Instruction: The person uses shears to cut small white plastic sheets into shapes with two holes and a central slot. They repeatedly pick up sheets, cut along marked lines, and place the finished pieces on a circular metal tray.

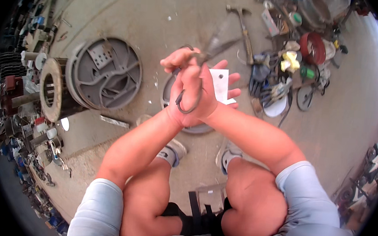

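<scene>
My right hand is closed round a pair of scissors. Their blades stand apart and point up and to the right, one smeared by motion, and a dark handle loop hangs near my wrists. Crossing beneath it, my left hand carries a flat white piece with a dark round hole. Its fingertips show past the piece's right edge; the left thumb cannot be made out. Below both hands a round grey metal disc lies on the floor, mostly covered by them.
On the left, a ribbed grey round casting leans by a flanged metal cylinder. A hammer lies beyond my hands. Dark gloves, a red round container and assorted clutter fill the right. My shoes flank the disc.
</scene>
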`<state>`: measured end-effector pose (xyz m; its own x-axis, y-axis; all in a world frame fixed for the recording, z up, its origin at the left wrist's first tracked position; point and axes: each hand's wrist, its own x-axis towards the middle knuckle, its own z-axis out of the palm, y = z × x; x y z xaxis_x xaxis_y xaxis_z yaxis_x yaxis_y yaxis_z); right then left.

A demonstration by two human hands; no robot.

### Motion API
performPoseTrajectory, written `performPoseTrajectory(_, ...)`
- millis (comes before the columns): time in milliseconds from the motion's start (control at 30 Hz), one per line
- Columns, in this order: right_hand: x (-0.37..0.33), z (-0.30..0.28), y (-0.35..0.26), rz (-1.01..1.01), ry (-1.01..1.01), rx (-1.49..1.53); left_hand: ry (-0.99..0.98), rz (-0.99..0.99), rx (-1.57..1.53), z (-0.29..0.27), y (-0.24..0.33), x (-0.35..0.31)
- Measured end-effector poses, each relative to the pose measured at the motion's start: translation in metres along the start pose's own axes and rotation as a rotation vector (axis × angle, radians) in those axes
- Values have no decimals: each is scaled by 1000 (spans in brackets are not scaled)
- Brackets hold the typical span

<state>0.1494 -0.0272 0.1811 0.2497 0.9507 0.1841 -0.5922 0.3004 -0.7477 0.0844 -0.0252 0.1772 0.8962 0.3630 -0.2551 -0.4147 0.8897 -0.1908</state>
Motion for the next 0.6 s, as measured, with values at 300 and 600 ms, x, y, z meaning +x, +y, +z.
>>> performPoseTrajectory(300, 42, 35, -54, -66, 7, -12, 269, 294, 474, 78, -20, -57)
performPoseTrajectory(600, 102, 10, -118, -330, 191, -278, 183, 567, 1242, 103, -27, -71)
